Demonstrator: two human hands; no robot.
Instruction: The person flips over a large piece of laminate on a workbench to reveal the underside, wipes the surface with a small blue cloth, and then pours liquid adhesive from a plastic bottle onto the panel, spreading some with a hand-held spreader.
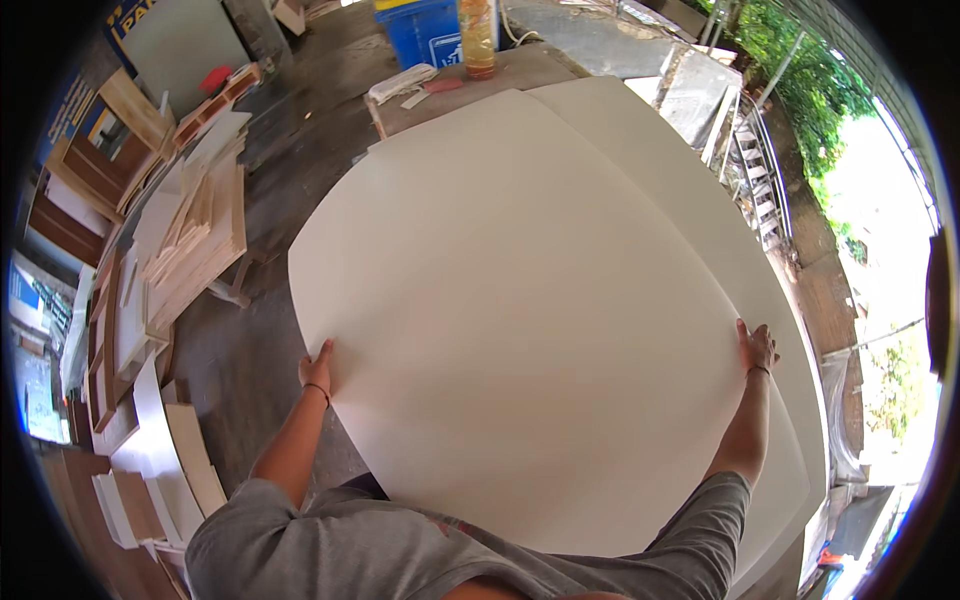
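Observation:
A large white panel [520, 300] spreads out in front of my body, its edges bowed by the lens. At its left edge my left hand [317, 370] grips the rim, thumb on top and the other fingers hidden beneath. My right hand [757, 348] holds the opposite edge, its thumb on the upper face and its fingers curled at the side. Under and to the right of this panel lies a second white panel [640, 130], partly covered and shifted outward.
Stacked boards [205, 225] and wooden frames stand along the left. Beyond the panels are a blue bin [420, 35], a tape-wrapped orange cylinder [478, 40] and a white cloth bundle [403, 83] on a worktop. A metal ladder-like rack [757, 175] stands at the right.

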